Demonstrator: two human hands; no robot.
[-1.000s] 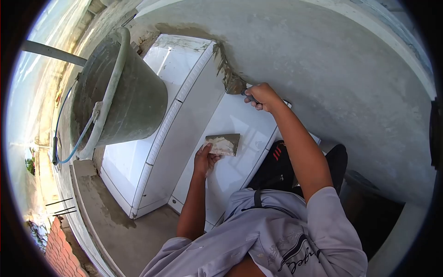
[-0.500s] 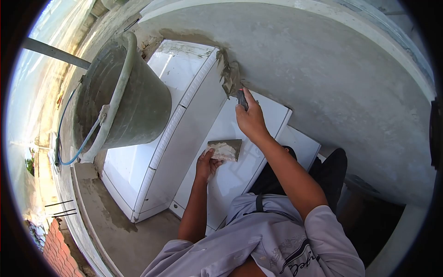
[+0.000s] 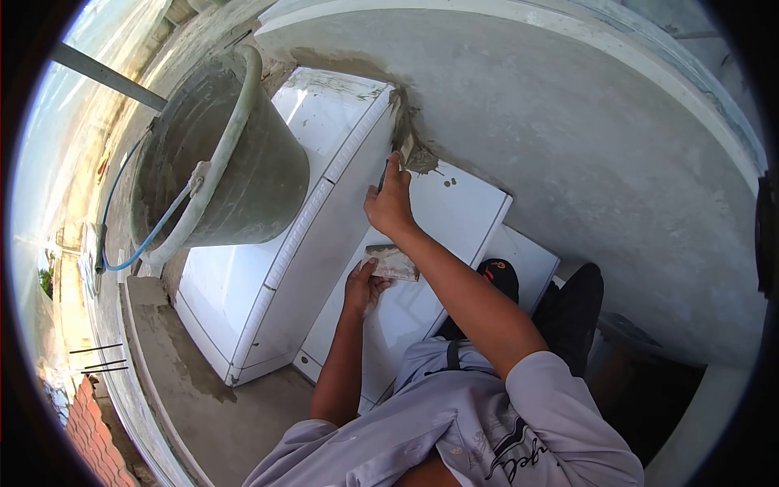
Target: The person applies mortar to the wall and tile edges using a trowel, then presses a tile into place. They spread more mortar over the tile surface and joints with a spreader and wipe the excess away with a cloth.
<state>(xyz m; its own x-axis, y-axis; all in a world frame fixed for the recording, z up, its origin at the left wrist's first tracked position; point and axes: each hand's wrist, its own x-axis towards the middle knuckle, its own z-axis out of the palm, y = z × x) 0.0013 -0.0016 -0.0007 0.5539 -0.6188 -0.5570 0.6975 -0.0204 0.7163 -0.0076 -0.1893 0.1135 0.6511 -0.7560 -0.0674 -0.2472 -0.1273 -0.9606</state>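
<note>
Right hand (image 3: 389,203) closed on tool (image 3: 382,175); mortar (image 3: 422,159) just beyond could drop if overpressed. Left hand (image 3: 362,286) pinches smeared piece (image 3: 396,264) one-sided: could tip.

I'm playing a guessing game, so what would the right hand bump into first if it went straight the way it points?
The right hand would probably meet the gray mortar smeared beside the curved wall first. How deep that lies is unclear, though.
</note>
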